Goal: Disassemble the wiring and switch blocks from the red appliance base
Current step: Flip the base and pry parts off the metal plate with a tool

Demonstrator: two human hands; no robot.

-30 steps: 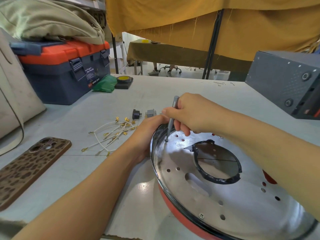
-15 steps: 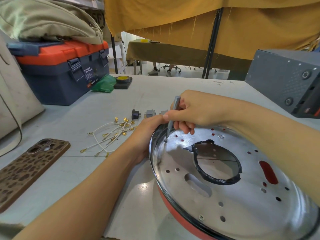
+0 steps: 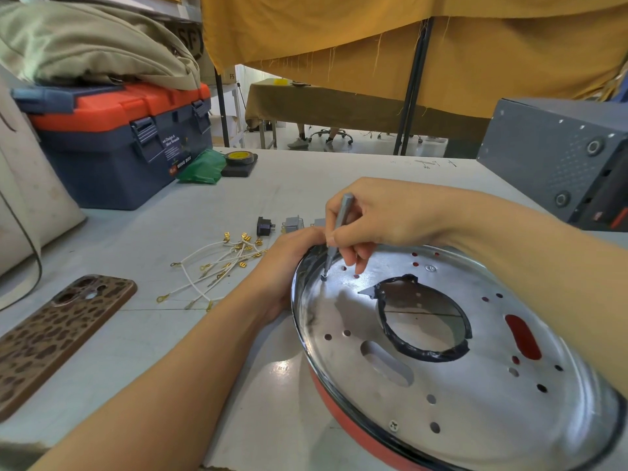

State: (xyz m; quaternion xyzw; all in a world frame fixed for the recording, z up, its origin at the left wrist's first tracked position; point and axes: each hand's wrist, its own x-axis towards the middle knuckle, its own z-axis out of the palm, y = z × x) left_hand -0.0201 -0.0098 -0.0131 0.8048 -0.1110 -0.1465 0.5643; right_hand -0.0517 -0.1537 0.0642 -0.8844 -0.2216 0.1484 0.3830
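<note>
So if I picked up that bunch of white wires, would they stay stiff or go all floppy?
Probably floppy: the white wires are thin and already lie in loose curves on the table. They look light. The crossed strands may snag by their gold end clips and lift as a tangle.

wires (image 3: 221,266) left of base (image 3: 475,385), phone (image 3: 57,338) farther left

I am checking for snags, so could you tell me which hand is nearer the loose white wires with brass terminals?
Left. The left hand grips the base's rim beside the wires; the right hand lies beyond it.
</note>
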